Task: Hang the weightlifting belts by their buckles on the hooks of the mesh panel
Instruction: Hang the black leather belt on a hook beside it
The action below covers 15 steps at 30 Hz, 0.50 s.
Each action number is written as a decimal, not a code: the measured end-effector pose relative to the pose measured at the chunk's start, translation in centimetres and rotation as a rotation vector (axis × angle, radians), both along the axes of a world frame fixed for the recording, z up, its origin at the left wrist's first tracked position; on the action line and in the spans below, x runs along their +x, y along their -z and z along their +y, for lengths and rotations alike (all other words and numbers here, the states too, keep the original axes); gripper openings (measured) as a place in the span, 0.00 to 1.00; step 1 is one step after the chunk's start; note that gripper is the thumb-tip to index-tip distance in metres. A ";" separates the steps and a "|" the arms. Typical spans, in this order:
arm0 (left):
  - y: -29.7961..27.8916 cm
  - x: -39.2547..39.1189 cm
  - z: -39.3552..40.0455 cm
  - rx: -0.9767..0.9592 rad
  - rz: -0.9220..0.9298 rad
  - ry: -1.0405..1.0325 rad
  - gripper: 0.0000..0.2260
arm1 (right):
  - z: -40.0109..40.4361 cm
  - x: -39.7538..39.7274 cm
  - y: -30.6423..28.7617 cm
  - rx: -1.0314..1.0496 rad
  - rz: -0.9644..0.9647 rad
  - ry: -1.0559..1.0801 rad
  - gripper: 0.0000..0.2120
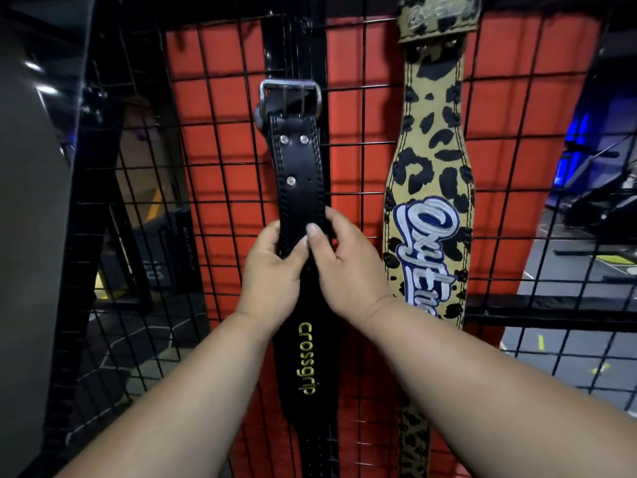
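Note:
A black leather belt (pixel 300 174) marked "crossgrip" hangs vertically against the black mesh panel (pixel 220 167). Its steel buckle (pixel 290 94) is at the top, level with the panel's wires; no hook is visible behind it. My left hand (pixel 272 267) grips the belt's narrow strap from the left. My right hand (pixel 341 260) grips the same strap from the right, thumb on the front. To the right, a leopard-print belt (pixel 429 160) hangs from the top of the panel; its buckle is out of view.
Red padding (pixel 227 81) stands behind the mesh. A dark vertical post (pixel 296 39) runs behind the black belt. A grey machine housing (pixel 31 201) fills the left edge. Gym floor and equipment (pixel 593 208) show through the mesh at right.

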State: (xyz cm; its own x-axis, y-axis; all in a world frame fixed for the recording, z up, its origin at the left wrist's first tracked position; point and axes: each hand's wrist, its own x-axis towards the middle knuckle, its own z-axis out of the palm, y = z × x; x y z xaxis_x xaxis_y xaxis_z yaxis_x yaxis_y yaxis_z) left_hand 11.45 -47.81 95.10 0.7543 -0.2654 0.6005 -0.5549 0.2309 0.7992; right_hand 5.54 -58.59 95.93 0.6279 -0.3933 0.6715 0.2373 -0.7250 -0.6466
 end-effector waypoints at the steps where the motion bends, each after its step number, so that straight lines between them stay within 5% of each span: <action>1: 0.0 0.2 0.0 -0.001 0.006 0.005 0.11 | 0.1 0.2 -0.7 -0.009 -0.031 -0.018 0.26; 9: -0.1 0.4 0.5 0.019 0.059 0.062 0.10 | 0.6 1.2 -5.8 0.311 -0.140 -0.309 0.04; 15: -2.7 0.7 1.3 -0.035 0.083 0.070 0.04 | 0.5 1.4 -4.6 0.343 -0.120 -0.391 0.04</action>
